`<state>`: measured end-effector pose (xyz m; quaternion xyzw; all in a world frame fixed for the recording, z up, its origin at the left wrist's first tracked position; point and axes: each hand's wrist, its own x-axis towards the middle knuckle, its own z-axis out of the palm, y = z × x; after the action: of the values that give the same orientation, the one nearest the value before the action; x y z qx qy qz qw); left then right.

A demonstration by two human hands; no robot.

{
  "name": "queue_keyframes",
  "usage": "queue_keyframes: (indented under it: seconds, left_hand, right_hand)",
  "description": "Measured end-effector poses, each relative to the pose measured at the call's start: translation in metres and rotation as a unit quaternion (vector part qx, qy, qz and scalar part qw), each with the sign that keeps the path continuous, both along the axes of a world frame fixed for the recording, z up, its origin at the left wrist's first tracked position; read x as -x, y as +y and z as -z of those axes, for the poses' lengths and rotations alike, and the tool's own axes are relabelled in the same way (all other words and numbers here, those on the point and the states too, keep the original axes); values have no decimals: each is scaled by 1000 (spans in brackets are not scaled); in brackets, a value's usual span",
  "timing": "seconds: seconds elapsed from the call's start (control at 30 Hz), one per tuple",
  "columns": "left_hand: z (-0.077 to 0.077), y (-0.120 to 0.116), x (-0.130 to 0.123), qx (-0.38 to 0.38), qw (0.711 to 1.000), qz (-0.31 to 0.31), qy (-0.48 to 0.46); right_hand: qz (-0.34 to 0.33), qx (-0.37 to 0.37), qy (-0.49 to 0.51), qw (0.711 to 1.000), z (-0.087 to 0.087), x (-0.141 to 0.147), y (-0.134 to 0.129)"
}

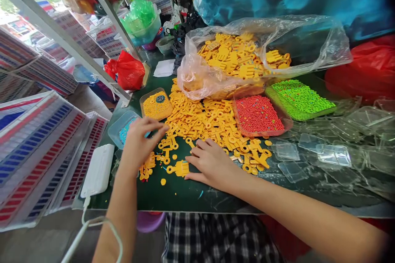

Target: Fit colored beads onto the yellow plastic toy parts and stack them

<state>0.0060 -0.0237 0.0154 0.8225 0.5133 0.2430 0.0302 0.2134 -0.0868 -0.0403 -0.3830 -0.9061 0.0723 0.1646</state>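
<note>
On the dark green table, a flat yellow piece (181,168) with a ring end lies beside the fingers of my right hand (210,164), which are spread, with the thumb and a finger at its edge. My left hand (142,139) hovers over the tray of blue beads (124,131), its thumb and index finger brought near each other; whether something small is between them cannot be made out. Beyond both hands spreads a pile of yellow plastic pieces (203,117). A tray of yellow beads (154,106) stands just past my left hand.
Trays of red beads (257,115) and green beads (300,98) stand right of the pile. Behind is a clear bag of yellow pieces (231,57). Clear plastic boxes (336,156) crowd the right side. A white power bank (98,169) with a cable lies at the left edge.
</note>
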Motion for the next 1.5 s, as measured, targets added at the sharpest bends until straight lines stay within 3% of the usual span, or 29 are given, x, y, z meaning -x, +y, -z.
queue_keyframes:
  seconds: [0.1,0.17,0.27,0.37,0.73,1.0,1.23,1.37,1.5]
  left_hand:
    - [26,-47,-4,60,998,22,-11]
    - [44,-65,-5,86,996,29,-18]
    - [62,-75,-4,93,995,27,-27]
    - [67,-77,-2,88,995,31,-26]
    - [66,-81,0,118,991,21,-53]
    - [68,-81,3,55,992,-31,-113]
    - [66,-84,-1,59,995,6,-79]
    - [48,-68,4,-11,996,-23,-83]
    - [13,-12,16,-94,989,-86,-73]
  right_hand:
    - [-16,-8,-7,1000,-1,0,0]
    - [-36,-24,-22,999,-1,1,1]
    - [-54,-42,-37,997,0,1,1]
    - [-56,-46,-32,997,1,0,3]
    - [-66,-42,-17,997,3,-2,5]
    - [-66,-38,-11,997,6,-2,5]
    - [-63,-39,-3,997,4,-3,5]
    - [-57,-53,15,997,4,-2,3]
    - [-71,-63,30,995,6,2,3]
